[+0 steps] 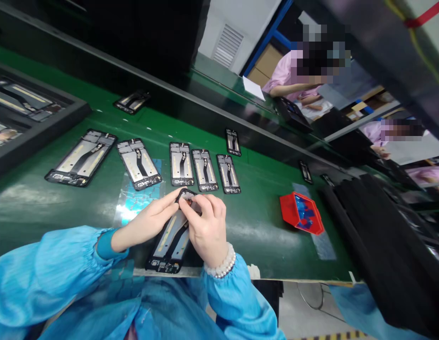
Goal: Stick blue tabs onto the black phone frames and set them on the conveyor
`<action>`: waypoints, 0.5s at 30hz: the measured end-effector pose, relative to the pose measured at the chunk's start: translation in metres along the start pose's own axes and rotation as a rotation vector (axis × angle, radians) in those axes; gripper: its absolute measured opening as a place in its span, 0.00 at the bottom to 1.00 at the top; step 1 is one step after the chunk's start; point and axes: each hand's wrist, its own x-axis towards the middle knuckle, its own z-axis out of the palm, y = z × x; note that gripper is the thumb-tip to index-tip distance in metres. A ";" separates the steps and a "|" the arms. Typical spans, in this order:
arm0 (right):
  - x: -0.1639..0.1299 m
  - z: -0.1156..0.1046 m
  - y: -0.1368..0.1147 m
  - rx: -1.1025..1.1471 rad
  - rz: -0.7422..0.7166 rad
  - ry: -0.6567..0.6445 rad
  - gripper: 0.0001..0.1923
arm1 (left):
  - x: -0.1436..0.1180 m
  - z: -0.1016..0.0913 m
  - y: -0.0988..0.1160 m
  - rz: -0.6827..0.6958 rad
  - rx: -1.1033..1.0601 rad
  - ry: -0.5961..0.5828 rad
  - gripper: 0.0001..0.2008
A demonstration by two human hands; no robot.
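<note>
A phone screen assembly (168, 241), black-rimmed with a dark flex cable down its middle, lies tilted at the table's near edge. My left hand (150, 218) holds its top left edge, the fingers closed along the rim. Over the top end, my right hand (206, 226) has thumb and index finger pinched close to the phone's surface. Whatever sits between those fingertips is too small and covered to make out. Part of the phone's right side is hidden beneath my right hand.
Several similar phone assemblies (182, 164) lie in a row beyond my hands. A black tray (75, 109) with more phones stands left. At right are a red bin (286, 208) holding blue pieces and stacked black trays (375, 226). Co-workers sit across the bench.
</note>
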 end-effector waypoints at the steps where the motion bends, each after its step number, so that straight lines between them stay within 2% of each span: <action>1: 0.000 -0.002 0.002 0.005 -0.024 -0.020 0.16 | 0.000 0.000 0.000 -0.016 -0.019 0.008 0.29; 4: -0.003 -0.010 0.008 0.091 -0.014 0.023 0.15 | 0.002 0.002 0.004 -0.065 -0.076 0.064 0.29; 7: -0.013 -0.015 0.008 0.304 0.215 0.076 0.18 | 0.004 0.002 0.008 -0.031 -0.090 0.136 0.21; 8: -0.018 -0.016 0.006 0.420 0.306 0.024 0.21 | 0.004 0.002 0.008 -0.014 -0.090 0.158 0.17; 10: -0.028 -0.015 -0.001 0.712 0.430 -0.194 0.28 | 0.005 0.002 0.010 -0.008 -0.077 0.194 0.12; 12: -0.036 -0.014 -0.007 0.928 0.502 -0.407 0.24 | 0.005 0.001 0.011 -0.023 -0.033 0.229 0.11; 13: -0.039 -0.015 -0.008 0.971 0.530 -0.468 0.20 | 0.006 0.000 0.012 -0.023 -0.001 0.238 0.11; 15: -0.040 -0.019 -0.004 0.965 0.567 -0.492 0.15 | 0.008 -0.004 0.016 -0.015 0.051 0.250 0.12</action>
